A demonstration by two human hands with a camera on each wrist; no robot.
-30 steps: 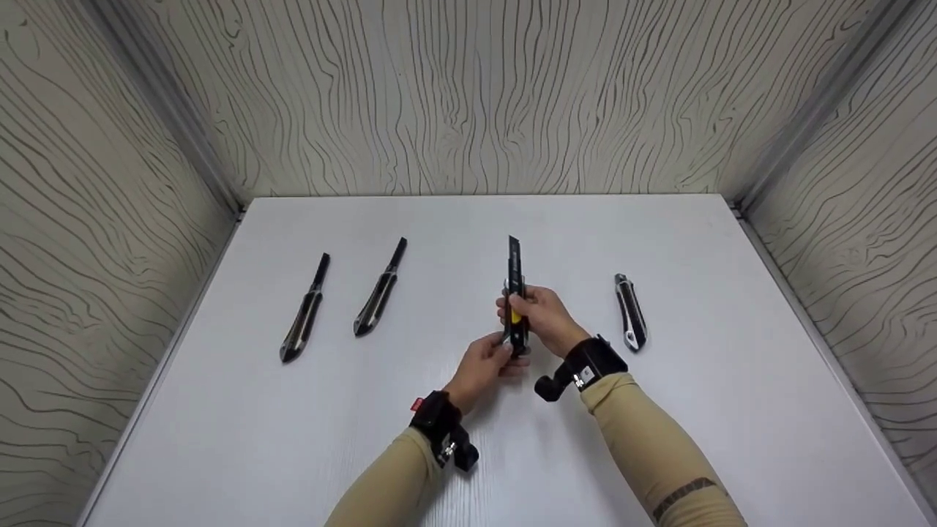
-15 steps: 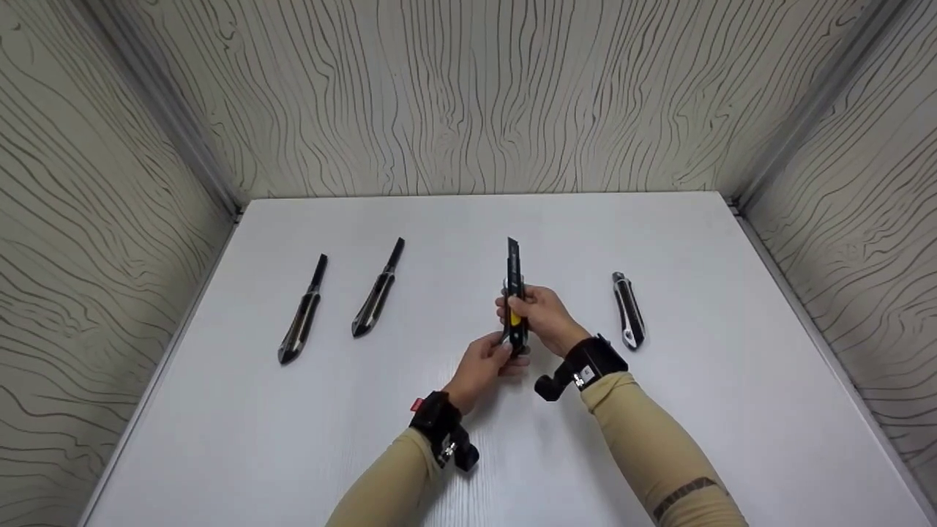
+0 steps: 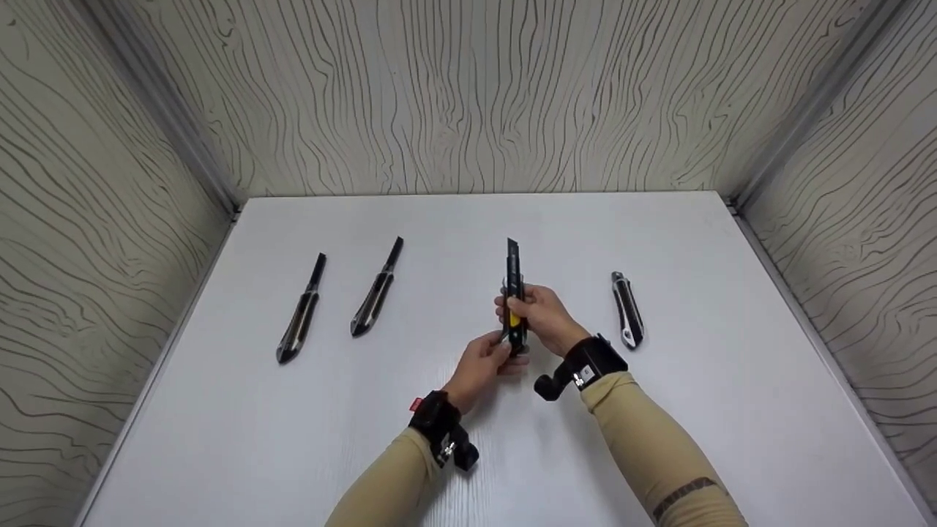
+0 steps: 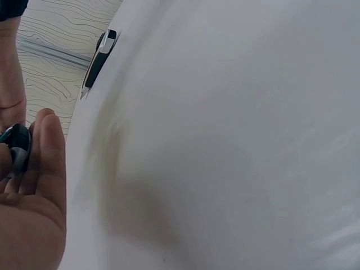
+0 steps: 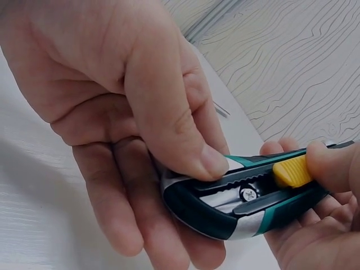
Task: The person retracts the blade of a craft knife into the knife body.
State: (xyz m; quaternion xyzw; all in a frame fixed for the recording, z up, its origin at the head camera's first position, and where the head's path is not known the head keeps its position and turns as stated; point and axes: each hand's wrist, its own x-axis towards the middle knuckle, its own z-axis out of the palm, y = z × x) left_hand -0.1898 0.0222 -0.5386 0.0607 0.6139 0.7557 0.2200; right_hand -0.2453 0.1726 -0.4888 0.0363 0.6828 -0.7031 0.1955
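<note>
From the head view, both hands hold one utility knife above the middle of the white desk, its dark blade run out and pointing toward the far edge. The right hand wraps the body with the thumb by the yellow slider; the left hand pinches the butt end nearest the person. Three more knives lie on the desk: two with blades out toward the left edge, and a closed one toward the right edge, just beside the right wrist.

The left wrist view shows only a curled finger of the left hand against a dark rounded end of the held knife, and the smooth matte desk with the closed knife lying farther off.

The right wrist view is clearest. The held knife has a teal and black rubbery grip, a silvery metal spine with a screw, and a ribbed track for the yellow slider. The left hand cradles the butt, thumb pressed on top; a right hand finger sits on the slider.

It likely handles as light, rigid and grippy along the rubber. The body is the safe hold; the exposed blade is thin, sharp and probably brittle.
</note>
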